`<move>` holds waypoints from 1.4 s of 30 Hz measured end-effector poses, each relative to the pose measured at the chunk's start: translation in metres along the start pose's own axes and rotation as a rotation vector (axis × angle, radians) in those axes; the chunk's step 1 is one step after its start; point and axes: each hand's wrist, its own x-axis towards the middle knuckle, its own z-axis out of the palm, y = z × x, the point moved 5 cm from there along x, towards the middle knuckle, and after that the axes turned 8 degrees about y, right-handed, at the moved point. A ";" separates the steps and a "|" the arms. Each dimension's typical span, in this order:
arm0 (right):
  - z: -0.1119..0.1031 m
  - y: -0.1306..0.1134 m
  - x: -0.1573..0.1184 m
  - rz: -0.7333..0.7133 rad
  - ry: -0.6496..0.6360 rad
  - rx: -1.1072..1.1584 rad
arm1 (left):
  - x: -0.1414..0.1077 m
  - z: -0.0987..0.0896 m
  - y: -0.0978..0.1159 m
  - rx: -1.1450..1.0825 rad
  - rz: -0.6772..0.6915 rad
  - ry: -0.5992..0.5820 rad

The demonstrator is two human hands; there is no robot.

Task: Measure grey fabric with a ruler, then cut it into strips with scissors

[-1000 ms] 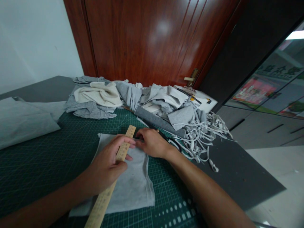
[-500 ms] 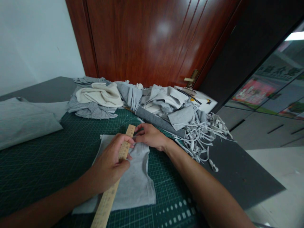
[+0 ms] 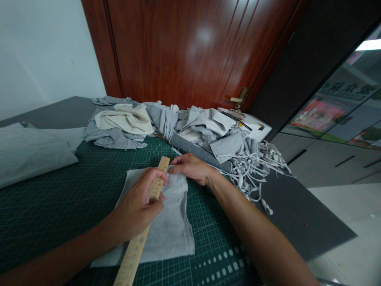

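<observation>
A pale wooden ruler (image 3: 133, 254) lies at a slant across a piece of light grey cloth (image 3: 171, 226). My left hand (image 3: 143, 204) is closed around the ruler's upper half, thumb on the near side and fingers over the far edge. At the cloth's far edge, just right of the ruler's tip, my right hand (image 3: 192, 167) pinches the cloth between thumb and fingers. Its fingertips are partly hidden. Under the cloth is a green cutting mat (image 3: 217, 234) with a printed grid.
Along the back are heaped grey cloths (image 3: 205, 121), a cream cloth (image 3: 125, 119) and a dark grey roll (image 3: 190, 147). Tangled fabric strips (image 3: 247, 171) lie at the right. A large pale cloth (image 3: 32, 151) is at the left. Behind stands a brown door (image 3: 178, 51).
My right hand has shifted slightly right, and the cloth's far edge beside the ruler tip is lifted a little. The left hand and the ruler have stayed in place.
</observation>
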 end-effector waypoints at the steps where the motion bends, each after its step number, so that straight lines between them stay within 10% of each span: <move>1: 0.000 0.000 0.001 -0.006 0.021 0.027 | 0.000 0.000 0.000 -0.005 0.000 -0.001; 26: -0.010 0.014 0.018 -0.049 0.190 0.443 | 0.001 -0.001 0.006 0.019 -0.032 0.002; 42: -0.018 0.009 0.028 -0.508 0.462 -0.337 | 0.000 -0.001 0.012 0.069 -0.055 -0.043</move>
